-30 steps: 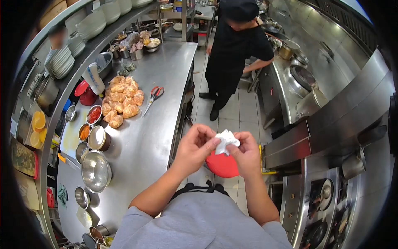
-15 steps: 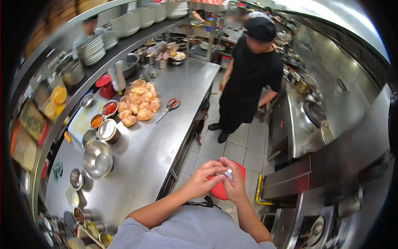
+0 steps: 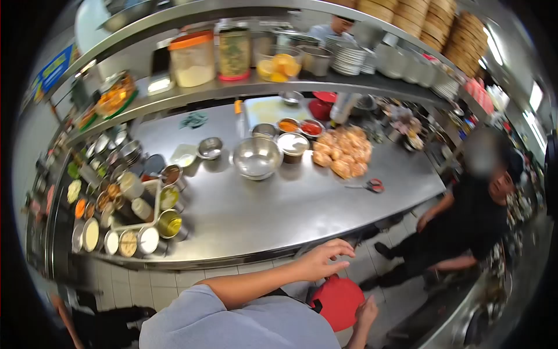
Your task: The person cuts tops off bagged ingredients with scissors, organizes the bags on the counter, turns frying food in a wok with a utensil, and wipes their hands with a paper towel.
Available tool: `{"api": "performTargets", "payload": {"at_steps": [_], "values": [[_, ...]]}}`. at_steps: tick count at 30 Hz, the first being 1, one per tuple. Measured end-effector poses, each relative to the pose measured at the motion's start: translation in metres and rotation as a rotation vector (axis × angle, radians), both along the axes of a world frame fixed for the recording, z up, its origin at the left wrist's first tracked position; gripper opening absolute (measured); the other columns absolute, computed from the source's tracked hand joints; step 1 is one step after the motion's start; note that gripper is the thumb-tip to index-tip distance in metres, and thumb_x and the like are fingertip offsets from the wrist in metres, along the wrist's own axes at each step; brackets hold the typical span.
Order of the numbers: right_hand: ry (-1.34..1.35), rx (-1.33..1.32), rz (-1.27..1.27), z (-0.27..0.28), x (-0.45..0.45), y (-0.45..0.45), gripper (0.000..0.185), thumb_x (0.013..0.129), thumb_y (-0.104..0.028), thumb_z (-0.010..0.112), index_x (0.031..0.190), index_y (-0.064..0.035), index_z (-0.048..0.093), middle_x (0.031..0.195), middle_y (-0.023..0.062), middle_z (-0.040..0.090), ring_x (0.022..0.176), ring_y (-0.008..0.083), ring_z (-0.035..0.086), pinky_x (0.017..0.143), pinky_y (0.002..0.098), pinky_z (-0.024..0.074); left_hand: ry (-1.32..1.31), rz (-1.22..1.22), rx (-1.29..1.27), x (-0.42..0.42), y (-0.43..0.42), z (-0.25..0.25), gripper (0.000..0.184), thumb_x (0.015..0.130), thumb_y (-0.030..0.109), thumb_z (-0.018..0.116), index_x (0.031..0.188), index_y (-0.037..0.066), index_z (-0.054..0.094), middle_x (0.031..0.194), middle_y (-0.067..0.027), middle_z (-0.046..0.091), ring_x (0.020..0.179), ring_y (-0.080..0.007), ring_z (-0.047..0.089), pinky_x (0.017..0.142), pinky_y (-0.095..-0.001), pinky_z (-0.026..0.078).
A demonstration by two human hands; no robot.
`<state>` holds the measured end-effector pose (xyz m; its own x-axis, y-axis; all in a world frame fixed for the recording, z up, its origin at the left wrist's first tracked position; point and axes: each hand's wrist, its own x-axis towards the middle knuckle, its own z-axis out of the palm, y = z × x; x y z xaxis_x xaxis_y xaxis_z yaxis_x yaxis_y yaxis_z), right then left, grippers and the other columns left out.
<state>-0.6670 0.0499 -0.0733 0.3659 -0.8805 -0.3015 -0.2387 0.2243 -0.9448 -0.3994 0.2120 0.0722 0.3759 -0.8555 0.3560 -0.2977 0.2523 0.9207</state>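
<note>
My left hand (image 3: pixel 326 259) is in front of the steel table's near edge, its fingers curved and apart, with nothing seen in it. Lower right, my right hand (image 3: pixel 366 313) is curled closed beside a red round object (image 3: pixel 338 302); what it holds, if anything, is hidden. The white crumpled piece does not show. On the steel table (image 3: pixel 261 218) lie bags of orange-tinted food (image 3: pixel 343 152) and red-handled scissors (image 3: pixel 374 185). To their left stand a large metal bowl (image 3: pixel 257 157), a lidded container (image 3: pixel 292 144) and small bowls of red (image 3: pixel 311 128) and orange food (image 3: pixel 288 125).
A person in black (image 3: pixel 471 215) stands at the right. Part of another person (image 3: pixel 87 314) shows at lower left, and one behind the shelf (image 3: pixel 337 29). Sauce and ingredient containers (image 3: pixel 148 239) crowd the table's left end. The shelf (image 3: pixel 290 86) crosses above the table.
The view has swung left, toward the table. My hands, together around the white piece before, are now apart, and my left hand has opened. The white piece has gone from sight.
</note>
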Motion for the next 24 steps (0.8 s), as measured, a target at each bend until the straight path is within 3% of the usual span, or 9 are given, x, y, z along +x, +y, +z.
{"api": "performTargets", "payload": {"at_steps": [4, 7, 12, 18, 19, 21, 22, 23, 24], "values": [[0.172, 0.043, 0.247, -0.103, -0.007, 0.001, 0.039, 0.097, -0.033, 0.049, 0.067, -0.0081, 0.054, 0.050, -0.0025, 0.042, 0.041, 0.0067, 0.037, 0.040, 0.0249, 0.0301, -0.064, 0.375, -0.040, 0.040, 0.041, 0.013, 0.024, 0.088, 0.016, 0.061, 0.111, 0.006, 0.061, 0.109, -0.0076, 0.057, 0.096, -0.0190, 0.055, 0.077, -0.0302, 0.048], [0.256, 0.111, 0.456, -0.115, 0.008, 0.014, 0.023, 0.094, -0.015, 0.048, 0.105, -0.0048, 0.065, 0.053, -0.0019, 0.044, 0.043, 0.0070, 0.039, 0.041, 0.0244, 0.0323, -0.285, 0.588, -0.088, 0.083, 0.055, 0.062, 0.025, 0.087, 0.015, 0.062, 0.110, 0.006, 0.060, 0.103, -0.0084, 0.058, 0.089, -0.0194, 0.056, 0.076, -0.0292, 0.048], [0.280, -0.121, 0.693, -0.150, 0.053, 0.003, 0.050, 0.090, -0.006, 0.046, 0.139, -0.0093, 0.042, 0.070, 0.0048, 0.059, 0.050, 0.0100, 0.048, 0.043, 0.0264, 0.0387, -0.697, 0.790, -0.158, 0.208, 0.016, 0.177, 0.024, 0.090, 0.015, 0.059, 0.112, 0.005, 0.062, 0.106, -0.0115, 0.064, 0.088, -0.0209, 0.062, 0.077, -0.0340, 0.050], [0.137, -0.047, 0.613, -0.179, 0.060, -0.006, 0.050, 0.087, -0.004, 0.048, 0.136, -0.0114, 0.046, 0.083, 0.0032, 0.063, 0.055, 0.0107, 0.050, 0.047, 0.0256, 0.0424, -1.178, 0.981, 0.401, 0.483, -0.024, 0.269, 0.033, 0.089, 0.020, 0.047, 0.111, -0.002, 0.060, 0.105, -0.0267, 0.063, 0.098, -0.0400, 0.060, 0.085, -0.0453, 0.047], [0.133, -0.029, 0.514, -0.173, 0.046, 0.000, 0.050, 0.087, -0.004, 0.048, 0.136, -0.0114, 0.046, 0.083, 0.0032, 0.063, 0.055, 0.0107, 0.050, 0.047, 0.0256, 0.0424, -1.005, 1.011, 0.503, 0.501, -0.032, 0.283, 0.038, 0.090, 0.029, 0.048, 0.103, -0.003, 0.064, 0.104, -0.0267, 0.064, 0.099, -0.0399, 0.061, 0.088, -0.0466, 0.047], [0.355, 0.167, 0.478, -0.149, 0.032, 0.001, 0.045, 0.086, -0.006, 0.050, 0.131, -0.0125, 0.053, 0.081, 0.0025, 0.062, 0.051, 0.0111, 0.048, 0.044, 0.0264, 0.0405, -1.107, 1.023, 0.628, 0.712, -0.012, 0.267, 0.042, 0.089, 0.034, 0.048, 0.103, -0.002, 0.065, 0.108, -0.0277, 0.062, 0.103, -0.0419, 0.059, 0.089, -0.0478, 0.045], [0.334, 0.180, 0.402, -0.175, 0.015, 0.004, 0.044, 0.085, -0.007, 0.051, 0.127, -0.0137, 0.057, 0.078, 0.0028, 0.062, 0.048, 0.0116, 0.047, 0.041, 0.0281, 0.0390, -1.237, 1.059, 0.791, 0.779, -0.042, 0.269, 0.047, 0.089, 0.037, 0.051, 0.124, 0.006, 0.057, 0.126, -0.0285, 0.052, 0.115, -0.0422, 0.053, 0.097, -0.0465, 0.042], [0.428, 0.210, 0.350, -0.195, -0.006, 0.009, 0.045, 0.083, -0.006, 0.052, 0.127, -0.0142, 0.057, 0.077, 0.0042, 0.063, 0.049, 0.0128, 0.049, 0.042, 0.0293, 0.0399, -1.452, 1.278, 0.500, 0.788, -0.037, 0.261, 0.050, 0.089, 0.034, 0.052, 0.132, 0.010, 0.049, 0.132, -0.0267, 0.049, 0.118, -0.0408, 0.051, 0.098, -0.0451, 0.042], [0.526, 0.246, 0.308, -0.209, -0.029, 0.019, 0.046, 0.082, -0.005, 0.053, 0.127, -0.0148, 0.057, 0.076, 0.0055, 0.063, 0.050, 0.0141, 0.050, 0.042, 0.0306, 0.0408, -1.892, 1.122, 1.200, 0.796, -0.032, 0.268, 0.049, 0.088, 0.029, 0.056, 0.133, 0.013, 0.047, 0.128, -0.0233, 0.052, 0.115, -0.0391, 0.054, 0.096, -0.0433, 0.045]]}}
